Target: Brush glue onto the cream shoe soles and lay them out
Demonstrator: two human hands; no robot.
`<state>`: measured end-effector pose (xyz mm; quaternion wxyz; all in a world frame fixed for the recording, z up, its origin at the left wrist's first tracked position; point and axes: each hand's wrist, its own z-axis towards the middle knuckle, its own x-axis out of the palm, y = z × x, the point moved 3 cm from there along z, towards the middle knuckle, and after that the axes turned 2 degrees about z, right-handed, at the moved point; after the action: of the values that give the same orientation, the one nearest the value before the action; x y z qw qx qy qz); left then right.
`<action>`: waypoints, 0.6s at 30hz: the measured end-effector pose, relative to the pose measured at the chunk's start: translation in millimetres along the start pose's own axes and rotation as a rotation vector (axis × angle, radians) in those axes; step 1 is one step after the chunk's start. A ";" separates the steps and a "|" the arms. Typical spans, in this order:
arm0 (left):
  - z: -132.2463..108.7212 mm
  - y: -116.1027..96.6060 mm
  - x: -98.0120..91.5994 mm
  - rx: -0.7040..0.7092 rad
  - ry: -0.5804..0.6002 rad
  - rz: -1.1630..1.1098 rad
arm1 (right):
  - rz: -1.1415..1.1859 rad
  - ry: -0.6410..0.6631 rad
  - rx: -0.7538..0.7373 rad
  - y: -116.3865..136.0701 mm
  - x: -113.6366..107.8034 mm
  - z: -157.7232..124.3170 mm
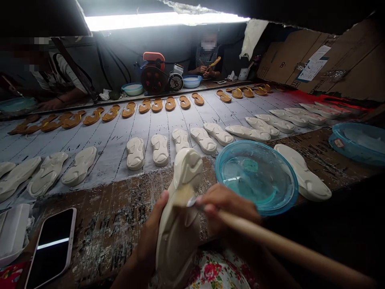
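My left hand [152, 228] grips a cream-white moulded shoe sole [177, 228], holding it upright with its toe end up. My right hand [228, 208] holds a long wooden-handled brush [288, 245] in its fingers. The brush's metal-bound tip [191, 202] presses against the sole's upper face, and the bristles are mostly hidden. Just right of my right hand sits a clear blue plastic bowl [255, 178] with pale liquid in it. A loose white sole [302, 172] lies to the right of that bowl.
A marked work table [120, 160] carries rows of white soles and, farther off, orange-tan soles [170, 103]. A black smartphone [51, 249] lies at the near left. Another blue bowl [357, 142] sits right. Across the table, a co-worker [206, 60] holds an orange sole beside a belt-driven machine [155, 74].
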<state>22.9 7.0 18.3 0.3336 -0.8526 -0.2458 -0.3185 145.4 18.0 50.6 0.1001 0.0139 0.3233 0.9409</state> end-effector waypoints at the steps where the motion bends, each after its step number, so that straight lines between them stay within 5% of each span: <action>1: 2.5 -2.8 0.3 0.025 0.003 -0.027 | 0.022 0.073 -0.056 6.2 7.5 -8.9; 6: 14.2 -22.3 -12.1 0.157 -0.077 -0.065 | 0.039 0.458 -0.134 26.5 19.2 -45.1; 12: 12.5 -26.6 -16.1 0.163 -0.132 0.056 | 0.054 0.234 0.116 8.6 -5.5 -26.8; 18: 23.6 -34.5 -38.3 0.243 -0.054 -0.092 | 0.056 0.286 -0.039 14.3 18.1 -46.1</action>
<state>-15.9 38.8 -8.1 0.4128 -0.8021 -0.3302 -0.2780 121.0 -17.3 22.2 0.0269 -0.1134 0.3156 0.9417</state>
